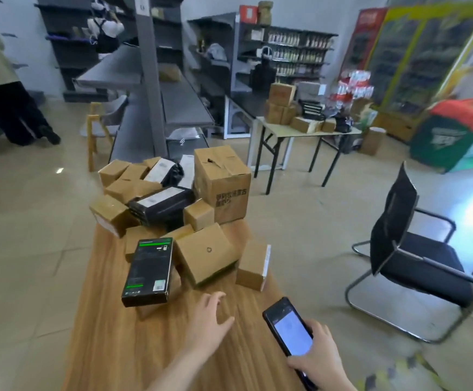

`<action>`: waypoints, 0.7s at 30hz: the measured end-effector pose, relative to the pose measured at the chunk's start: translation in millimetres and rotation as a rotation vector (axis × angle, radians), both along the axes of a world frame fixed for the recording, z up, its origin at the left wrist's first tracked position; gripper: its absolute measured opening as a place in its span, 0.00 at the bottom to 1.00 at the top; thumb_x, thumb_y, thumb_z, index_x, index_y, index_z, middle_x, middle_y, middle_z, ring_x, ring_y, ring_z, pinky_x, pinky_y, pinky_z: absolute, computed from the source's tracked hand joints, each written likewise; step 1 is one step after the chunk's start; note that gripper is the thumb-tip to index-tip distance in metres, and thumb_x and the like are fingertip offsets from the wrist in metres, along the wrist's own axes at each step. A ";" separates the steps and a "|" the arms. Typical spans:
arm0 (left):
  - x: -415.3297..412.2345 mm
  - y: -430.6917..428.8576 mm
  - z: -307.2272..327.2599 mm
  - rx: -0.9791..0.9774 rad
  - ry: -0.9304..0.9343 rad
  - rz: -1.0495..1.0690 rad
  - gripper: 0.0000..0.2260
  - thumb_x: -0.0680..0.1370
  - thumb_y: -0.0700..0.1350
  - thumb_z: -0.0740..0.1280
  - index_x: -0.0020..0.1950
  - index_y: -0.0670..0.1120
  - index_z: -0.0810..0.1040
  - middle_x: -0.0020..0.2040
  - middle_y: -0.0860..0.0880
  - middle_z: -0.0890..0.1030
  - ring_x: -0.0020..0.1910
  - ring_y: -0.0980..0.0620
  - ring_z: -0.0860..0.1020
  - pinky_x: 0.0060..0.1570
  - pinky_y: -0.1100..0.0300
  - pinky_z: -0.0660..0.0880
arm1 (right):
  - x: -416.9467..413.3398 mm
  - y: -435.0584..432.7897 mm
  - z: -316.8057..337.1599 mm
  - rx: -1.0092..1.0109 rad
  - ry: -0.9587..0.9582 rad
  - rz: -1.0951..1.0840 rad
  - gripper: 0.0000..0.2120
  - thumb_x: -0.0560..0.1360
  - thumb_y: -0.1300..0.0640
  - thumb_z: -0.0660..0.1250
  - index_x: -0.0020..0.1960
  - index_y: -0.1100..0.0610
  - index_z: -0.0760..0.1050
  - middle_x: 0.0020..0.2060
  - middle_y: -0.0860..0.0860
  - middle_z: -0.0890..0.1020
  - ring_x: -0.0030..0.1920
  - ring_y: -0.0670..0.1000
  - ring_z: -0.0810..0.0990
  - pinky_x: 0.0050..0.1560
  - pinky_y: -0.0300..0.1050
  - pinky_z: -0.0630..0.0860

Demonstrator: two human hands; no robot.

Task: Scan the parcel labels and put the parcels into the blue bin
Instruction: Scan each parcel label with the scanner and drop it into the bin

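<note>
Phone point(289, 328) in right hand point(314, 359); black box point(149, 270) fronts piled parcels point(207, 255); chair point(416, 258) nearby.

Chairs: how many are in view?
2: a black office chair right of the wooden table, and a wooden-legged chair beside the grey shelving. More may be hidden.

nothing reads clearly. the tall carton point(221, 182) at frame centre bears dark printed characters, too blurred to make out; the black box point(149, 270) below-left carries green print, equally illegible.
</note>
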State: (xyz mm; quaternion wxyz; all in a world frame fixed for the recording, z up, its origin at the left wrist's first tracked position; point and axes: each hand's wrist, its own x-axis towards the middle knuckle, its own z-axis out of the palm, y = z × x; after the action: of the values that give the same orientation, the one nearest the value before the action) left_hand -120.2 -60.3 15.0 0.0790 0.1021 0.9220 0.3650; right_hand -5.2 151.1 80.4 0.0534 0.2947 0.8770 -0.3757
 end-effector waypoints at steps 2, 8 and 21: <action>-23.8 19.8 -1.0 -0.032 0.020 -0.038 0.26 0.74 0.60 0.69 0.70 0.59 0.66 0.65 0.59 0.69 0.61 0.60 0.71 0.55 0.67 0.72 | -10.5 11.2 -0.6 0.004 -0.019 -0.046 0.41 0.55 0.49 0.74 0.66 0.50 0.66 0.58 0.47 0.70 0.56 0.47 0.73 0.59 0.48 0.74; -70.9 80.1 -12.9 -0.103 0.038 -0.123 0.34 0.71 0.65 0.69 0.73 0.56 0.61 0.70 0.54 0.64 0.67 0.54 0.66 0.61 0.61 0.73 | -30.2 41.7 -9.6 0.015 -0.091 -0.118 0.40 0.57 0.49 0.74 0.67 0.48 0.64 0.58 0.45 0.68 0.56 0.46 0.72 0.53 0.44 0.73; -126.4 158.4 -40.2 -0.347 0.056 -0.041 0.33 0.74 0.64 0.65 0.75 0.56 0.59 0.74 0.49 0.57 0.73 0.47 0.59 0.67 0.51 0.68 | -107.3 112.2 -45.9 0.033 -0.183 0.082 0.40 0.57 0.46 0.73 0.66 0.45 0.62 0.52 0.41 0.65 0.49 0.43 0.70 0.49 0.42 0.72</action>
State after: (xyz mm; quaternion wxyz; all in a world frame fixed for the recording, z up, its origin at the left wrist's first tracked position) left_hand -246.7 98.1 -25.1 0.0772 0.1156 0.9707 0.1959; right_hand -112.5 263.3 34.5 0.1437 0.2923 0.8859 -0.3303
